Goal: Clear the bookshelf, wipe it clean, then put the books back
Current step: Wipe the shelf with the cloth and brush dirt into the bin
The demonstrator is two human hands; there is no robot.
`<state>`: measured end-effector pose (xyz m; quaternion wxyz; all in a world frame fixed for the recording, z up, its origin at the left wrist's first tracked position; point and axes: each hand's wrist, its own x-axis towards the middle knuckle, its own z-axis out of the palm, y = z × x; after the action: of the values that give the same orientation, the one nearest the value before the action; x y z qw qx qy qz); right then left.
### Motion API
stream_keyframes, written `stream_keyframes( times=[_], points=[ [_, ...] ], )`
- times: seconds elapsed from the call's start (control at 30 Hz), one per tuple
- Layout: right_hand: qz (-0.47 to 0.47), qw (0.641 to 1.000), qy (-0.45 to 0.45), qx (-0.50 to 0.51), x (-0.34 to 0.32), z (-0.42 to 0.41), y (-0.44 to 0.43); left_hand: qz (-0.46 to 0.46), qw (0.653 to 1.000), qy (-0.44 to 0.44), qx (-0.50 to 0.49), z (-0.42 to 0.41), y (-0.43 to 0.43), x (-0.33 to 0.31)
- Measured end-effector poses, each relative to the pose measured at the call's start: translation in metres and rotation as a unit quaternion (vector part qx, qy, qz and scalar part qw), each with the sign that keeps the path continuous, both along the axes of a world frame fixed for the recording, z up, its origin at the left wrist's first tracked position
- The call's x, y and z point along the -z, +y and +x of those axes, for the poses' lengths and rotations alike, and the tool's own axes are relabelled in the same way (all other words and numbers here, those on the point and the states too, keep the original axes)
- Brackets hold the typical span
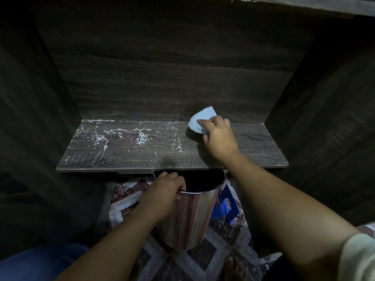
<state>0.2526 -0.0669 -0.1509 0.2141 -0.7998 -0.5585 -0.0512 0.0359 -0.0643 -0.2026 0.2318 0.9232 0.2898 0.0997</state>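
Two hands work the shelf point(253, 147): the right hand point(220, 136) curls its fingers round the blue cloth point(202, 118) at the shelf's back right, with white crumbs point(142, 136) lying leftward along it. The left hand point(164, 191) grips the bin point(192, 216) rim under the shelf's front edge.

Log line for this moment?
wiping | right hand: pale blue cloth on dark wooden shelf | left hand: shiny metal bin | white dust at left
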Motion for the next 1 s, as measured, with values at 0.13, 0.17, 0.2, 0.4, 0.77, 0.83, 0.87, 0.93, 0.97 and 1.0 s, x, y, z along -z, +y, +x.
stream_keyframes(
  times=[0.13, 0.17, 0.2, 0.4, 0.77, 0.83, 0.87, 0.93, 0.97, 1.0],
  points=[
    [0.01, 0.991, -0.126, -0.04, 0.01, 0.002, 0.031, -0.002, 1.0, 0.003, 0.004, 0.004, 0.005, 0.005],
    [0.012, 0.987, -0.151, -0.05, 0.013, 0.003, 0.038, -0.003, 1.0, 0.0, 0.002, 0.005, 0.006, 0.006],
    [-0.001, 0.983, -0.176, -0.06, 0.016, 0.005, 0.045, -0.005, 1.0, -0.005, 0.0, 0.006, 0.008, 0.008],
    [-0.123, 0.955, -0.245, -0.116, 0.023, 0.018, 0.084, -0.014, 1.0, -0.023, -0.007, 0.006, 0.022, 0.019],
    [-0.274, 0.954, -0.12, -0.024, 0.02, 0.014, 0.09, -0.005, 1.0, -0.023, -0.01, 0.003, 0.02, 0.016],
    [-0.227, 0.973, -0.048, -0.008, 0.018, 0.019, 0.083, -0.006, 1.0, -0.022, -0.011, 0.003, 0.019, 0.014],
    [-0.169, 0.985, -0.031, -0.013, 0.019, 0.021, 0.078, -0.006, 1.0, -0.024, -0.011, 0.004, 0.018, 0.014],
    [-0.015, 0.998, -0.046, -0.033, 0.026, 0.023, 0.068, -0.004, 1.0, -0.025, -0.008, 0.004, 0.018, 0.015],
    [0.043, 0.996, -0.067, -0.041, 0.031, 0.025, 0.067, -0.001, 1.0, -0.021, -0.008, 0.005, 0.017, 0.015],
    [0.073, 0.993, -0.086, -0.042, 0.035, 0.026, 0.067, 0.002, 1.0, -0.017, -0.008, 0.005, 0.016, 0.015]
  ],
)
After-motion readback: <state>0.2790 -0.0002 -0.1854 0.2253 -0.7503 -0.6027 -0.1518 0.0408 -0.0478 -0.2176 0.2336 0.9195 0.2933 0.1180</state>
